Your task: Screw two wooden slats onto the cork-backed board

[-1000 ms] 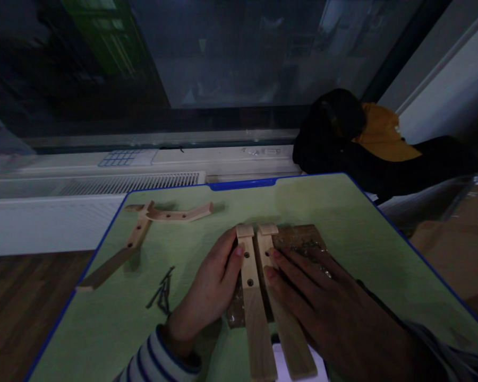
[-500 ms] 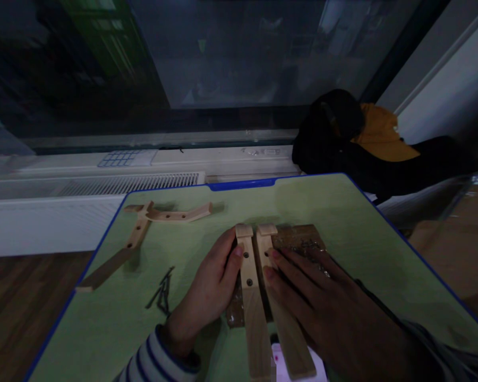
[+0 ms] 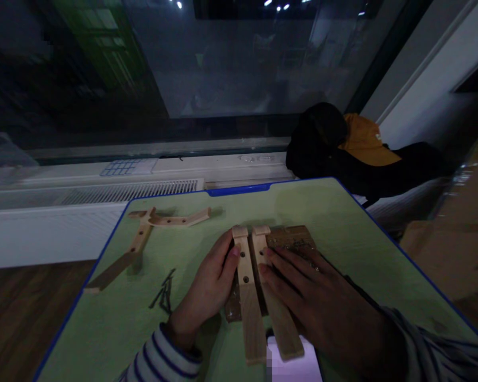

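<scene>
Left slat (image 3: pixel 252 324) and right slat (image 3: pixel 281 324) are lying narrowly apart on a brown pad (image 3: pixel 289 235), well inside the far blue edge (image 3: pixel 239 190). Left hand (image 3: pixel 213 281) is gripping left slat; right hand (image 3: pixel 321 305) is overlying right slat, grip uncertain. Screws (image 3: pixel 165 294) and crossed slats (image 3: pixel 121 263) are lying leftward, a phone (image 3: pixel 298 363) nearby. Beyond the green table (image 3: pixel 382 276), a window (image 3: pixel 223 69) is standing.
</scene>
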